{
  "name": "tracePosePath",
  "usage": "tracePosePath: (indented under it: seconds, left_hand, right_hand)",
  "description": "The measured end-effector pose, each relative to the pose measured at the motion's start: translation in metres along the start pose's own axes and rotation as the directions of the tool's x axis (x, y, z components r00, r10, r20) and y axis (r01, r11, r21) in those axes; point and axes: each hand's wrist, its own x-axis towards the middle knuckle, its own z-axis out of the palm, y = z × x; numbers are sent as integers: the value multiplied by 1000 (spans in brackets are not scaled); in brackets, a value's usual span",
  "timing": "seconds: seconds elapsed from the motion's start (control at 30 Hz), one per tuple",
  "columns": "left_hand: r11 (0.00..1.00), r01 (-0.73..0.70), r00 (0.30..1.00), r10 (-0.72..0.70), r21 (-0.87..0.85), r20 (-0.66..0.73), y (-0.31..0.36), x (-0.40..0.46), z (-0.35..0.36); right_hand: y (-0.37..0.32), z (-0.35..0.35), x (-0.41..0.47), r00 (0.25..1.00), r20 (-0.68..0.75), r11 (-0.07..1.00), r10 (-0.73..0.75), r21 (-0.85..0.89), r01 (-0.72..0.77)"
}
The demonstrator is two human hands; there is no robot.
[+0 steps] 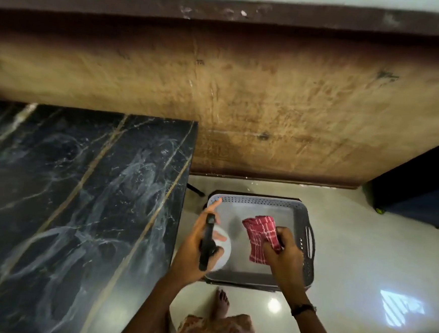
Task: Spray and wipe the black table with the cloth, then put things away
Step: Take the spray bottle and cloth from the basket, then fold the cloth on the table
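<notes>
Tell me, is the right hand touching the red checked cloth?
Touching. The head view shows the right hand with fingers curled round the red checked cloth, over the grey basket.

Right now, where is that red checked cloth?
In the head view, the red checked cloth is gripped by the right hand over the grey basket, right of the spray bottle held by the left hand.

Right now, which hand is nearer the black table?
The left hand, gripping the spray bottle, is beside the black table edge. The right hand, holding the red cloth, is farther away over the basket.
</notes>
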Motion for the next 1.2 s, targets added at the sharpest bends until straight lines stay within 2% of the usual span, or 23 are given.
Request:
tracePosePath:
  seconds: [0.03, 0.07, 0.13, 0.17, 0.27, 0.37, 0.57, 0.73, 0.83, 0.9, 1.0, 1.07, 1.2]
  left_hand:
    - [999, 33, 998, -35, -38, -52, -1, -11, -10]
    - [1000, 26, 993, -26, 0, -111, -8, -21, -19]
    - [997, -71, 980, 76, 36, -182, -8, -52, -45]
    - [997, -79, 971, 83, 24, -224, -12, -63, -61]
    - [985, -83, 932, 24, -148, -362, -30, -91, -108]
    - [974, -105, 869, -7, -199, -494, -44, -130, -155]
    - [981, 38, 757, -152, -189, -636, -99, -184, -260]
    - [971, 105, 684, -226, -213, -694, -146, -219, -365]
    - [993, 118, 695, -102, -27, -712, -166, -227, -420]
    - [989, 112, 729, -14, 99, -685, -173, -228, -446]
    - [967, 159, 772, 3, 197, -635, -186, -228, -481]
    - [960, 185, 782, -13, 212, -624, -197, -225, -498]
    - [933, 239, 820, -45, 269, -570, -210, -217, -513]
  right_hand:
    - [-11, 1, -4, 999, 30, 1000, -24, 20, 24]
    - [-23, 2, -10, 997, 61, 998, -44, 36, 42]
    - [-50, 10, -22, 986, 140, 995, -86, 60, 78]
    - [-62, 19, -28, 976, 186, 993, -111, 68, 100]
    - [-93, 56, -47, 933, 311, 984, -180, 60, 170]
    - [-126, 110, -74, 863, 457, 975, -215, 52, 216]
    - [-190, 240, -135, 766, 586, 962, -266, 115, 246]
    - [-247, 356, -184, 735, 640, 973, -222, 93, 213]
    - [-284, 424, -195, 725, 665, 984, -180, 111, 143]
    - [-310, 456, -199, 730, 667, 983, -147, 183, 31]
    - [-333, 497, -199, 736, 672, 956, -81, 262, -134]
    - [-330, 515, -196, 751, 658, 965, -57, 229, -127]
    - [-318, 524, -197, 815, 575, 997, -72, 54, 50]
